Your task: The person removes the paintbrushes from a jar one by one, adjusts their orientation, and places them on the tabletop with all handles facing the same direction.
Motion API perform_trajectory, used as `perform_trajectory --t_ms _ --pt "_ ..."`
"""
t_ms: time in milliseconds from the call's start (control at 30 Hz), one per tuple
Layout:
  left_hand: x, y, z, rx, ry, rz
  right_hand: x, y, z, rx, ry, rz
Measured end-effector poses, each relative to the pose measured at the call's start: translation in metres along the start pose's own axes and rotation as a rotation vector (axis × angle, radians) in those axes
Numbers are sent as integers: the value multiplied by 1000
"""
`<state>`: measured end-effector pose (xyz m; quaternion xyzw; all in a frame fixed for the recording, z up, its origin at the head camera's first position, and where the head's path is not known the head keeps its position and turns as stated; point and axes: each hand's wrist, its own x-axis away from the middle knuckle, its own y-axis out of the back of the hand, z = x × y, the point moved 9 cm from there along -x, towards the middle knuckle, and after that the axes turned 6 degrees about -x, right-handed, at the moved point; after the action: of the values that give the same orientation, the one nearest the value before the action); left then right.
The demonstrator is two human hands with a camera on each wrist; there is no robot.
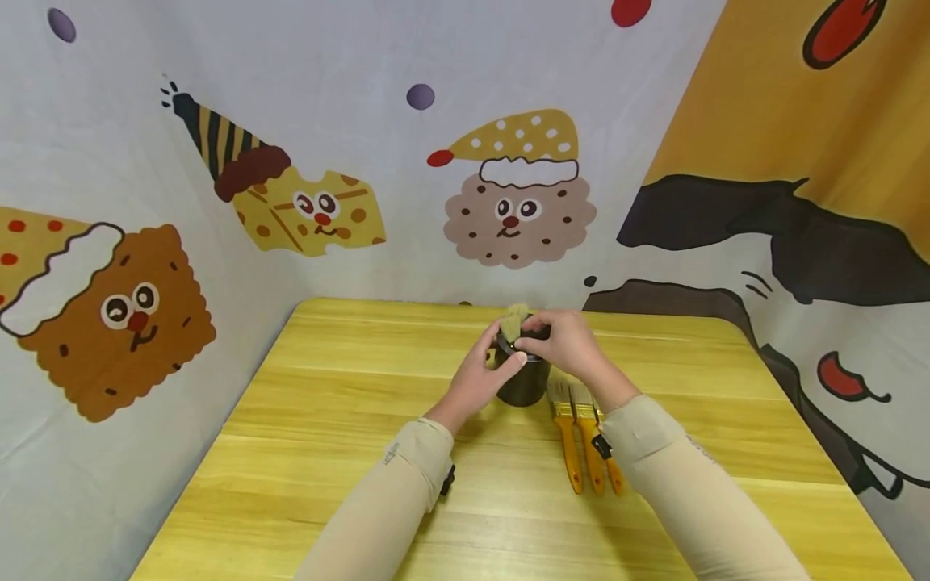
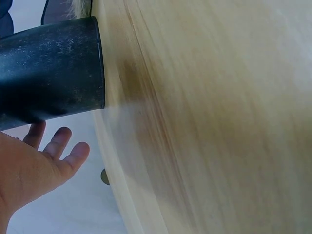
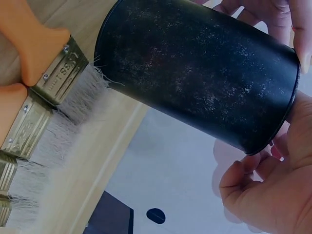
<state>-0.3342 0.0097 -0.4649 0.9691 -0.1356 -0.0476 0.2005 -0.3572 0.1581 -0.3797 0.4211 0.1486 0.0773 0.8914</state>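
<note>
Left hand [image 1: 478, 382]: thumb at rim, fingers partly curled round black cup [image 1: 519, 386], upright beside paintbrushes [image 1: 590, 442]. Right hand [image 1: 570, 347]: fingers bent at rim beside tan piece [image 1: 513, 321]; grip cannot be told.

The wooden table [image 1: 349, 379] bears paintbrushes [image 1: 590, 440]; (black) cup [image 1: 523, 386].
</note>
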Motion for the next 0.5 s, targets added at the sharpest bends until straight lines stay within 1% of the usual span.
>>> perform_trajectory --t_ms 167,300,500 --pt "0 0 -1 0 -12 -1 -3 -1 3 75 13 -22" --pt "0 0 -1 -3 -8 -1 -4 -4 4 114 4 -9" --pt "0 -1 1 -8 -1 1 -4 -6 10 159 26 22"
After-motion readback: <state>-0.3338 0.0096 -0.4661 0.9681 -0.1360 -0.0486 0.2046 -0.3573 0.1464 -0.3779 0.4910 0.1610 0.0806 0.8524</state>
